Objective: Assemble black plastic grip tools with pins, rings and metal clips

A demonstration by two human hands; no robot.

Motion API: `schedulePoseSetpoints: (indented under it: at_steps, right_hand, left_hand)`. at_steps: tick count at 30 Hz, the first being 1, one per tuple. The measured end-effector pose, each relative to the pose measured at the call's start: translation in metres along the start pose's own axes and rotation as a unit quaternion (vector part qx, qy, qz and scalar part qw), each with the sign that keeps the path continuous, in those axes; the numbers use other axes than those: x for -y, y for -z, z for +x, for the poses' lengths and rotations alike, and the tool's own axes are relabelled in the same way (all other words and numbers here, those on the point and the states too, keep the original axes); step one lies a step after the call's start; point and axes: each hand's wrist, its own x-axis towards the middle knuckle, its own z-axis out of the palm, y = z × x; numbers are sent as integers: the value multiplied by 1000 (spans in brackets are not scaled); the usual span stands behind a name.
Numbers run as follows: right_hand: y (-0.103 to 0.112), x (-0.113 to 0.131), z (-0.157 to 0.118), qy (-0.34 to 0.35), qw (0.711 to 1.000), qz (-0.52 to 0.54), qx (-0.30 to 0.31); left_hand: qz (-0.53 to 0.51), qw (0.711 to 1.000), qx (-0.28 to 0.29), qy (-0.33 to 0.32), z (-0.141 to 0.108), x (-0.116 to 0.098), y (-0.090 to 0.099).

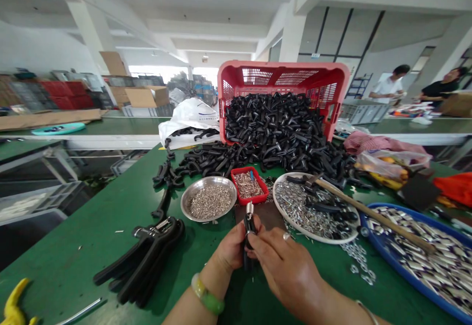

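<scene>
The left hand has its grip closed round a black handle piece, held above the surface near centre; the right hand pinches the same piece from the right. The one coil spring at its top could pop loose if pushed sideways. Left to right lie one steel bowl, one small red tray, one white plate and one blue tray, their small parts too many to count.

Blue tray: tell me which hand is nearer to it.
Right. The right hand is left of the blue tray, apart from it; the left hand is farther left, beyond the right hand.
</scene>
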Motion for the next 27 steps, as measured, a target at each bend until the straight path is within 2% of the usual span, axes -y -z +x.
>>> schedulePoseSetpoints:
  at_steps: [2, 4, 6, 9, 11, 14, 15, 16, 17, 20, 22, 24, 27]
  right_hand:
    - [0, 1, 0, -3, 1000, -24, -18]
    - [-2, 0, 0, -27, 999, -38, -7]
    - [-6, -6, 0, -90, 994, -42, 41]
    - [-16, -24, 4, -217, 969, -14, 116]
    - [-26, -41, 7, -290, 941, 71, 161]
    - [-44, -62, 9, -379, 856, 246, 252]
    - [-50, -66, 8, -393, 833, 275, 276]
    - [-54, -70, 6, -391, 829, 275, 288]
    - [-58, -72, 3, -380, 843, 252, 286]
    - [-65, -73, -4, -311, 909, 142, 240]
    - [-67, -73, -5, -271, 934, 106, 207]
    - [-69, -75, -3, -267, 929, 139, 214]
    - [-69, -79, 2, -332, 877, 224, 265]
  left_hand:
    - [-2, 999, 34, -4, 1, -2, -2]
    - [5, 999, 37, 0, 2, -5, -4]
    - [31, 999, -5, 9, 5, -7, -7]
    - [86, 991, -106, 0, 11, -5, -12]
    - [139, 977, -162, -28, 15, -2, -15]
    - [221, 942, -242, -68, 21, 4, -18]
    - [233, 931, -269, -76, 23, 5, -19]
    - [236, 922, -297, -79, 25, 7, -20]
    - [230, 914, -327, -73, 26, 7, -21]
    - [186, 905, -382, -33, 28, 6, -21]
    - [169, 907, -386, -18, 28, 3, -21]
    - [170, 910, -378, -13, 27, 0, -20]
    - [168, 916, -363, -4, 27, -3, -19]
